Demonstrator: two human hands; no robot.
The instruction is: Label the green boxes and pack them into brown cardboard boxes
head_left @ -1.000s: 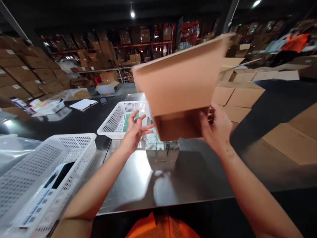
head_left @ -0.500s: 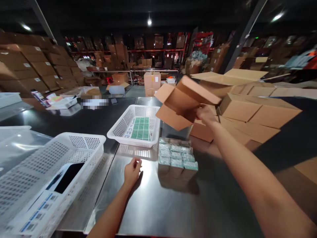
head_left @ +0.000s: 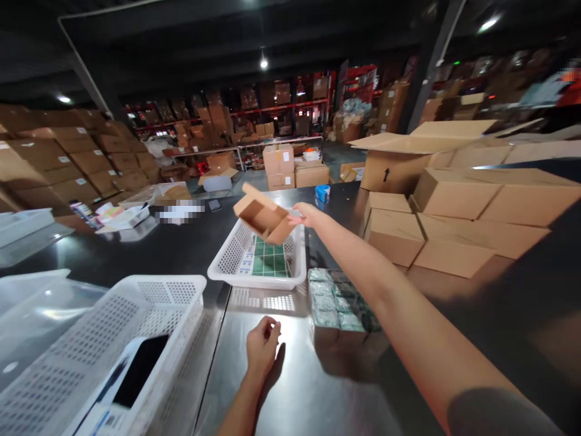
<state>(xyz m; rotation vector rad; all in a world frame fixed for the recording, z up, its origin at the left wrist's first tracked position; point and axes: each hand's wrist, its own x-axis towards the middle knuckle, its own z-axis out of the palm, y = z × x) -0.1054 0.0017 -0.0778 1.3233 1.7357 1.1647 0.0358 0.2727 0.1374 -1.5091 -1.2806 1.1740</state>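
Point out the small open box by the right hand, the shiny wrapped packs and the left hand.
Small open box point(head_left: 261, 217): head view, its interior.
Shiny wrapped packs point(head_left: 345, 304): head view, one pack's top.
Left hand point(head_left: 263, 346): head view, its back.

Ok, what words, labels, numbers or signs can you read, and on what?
Words or numbers: none readable.
A black arrow on the open carton.
Too blurred: paper in the near basket.
Too small: sheets in the far basket.
Too small: white labels on the stacked boxes.
Small box by the right hand: no print shows.

Matt cardboard box point(head_left: 264, 217), seemingly glossy plastic-wrapped packs point(head_left: 330, 304)
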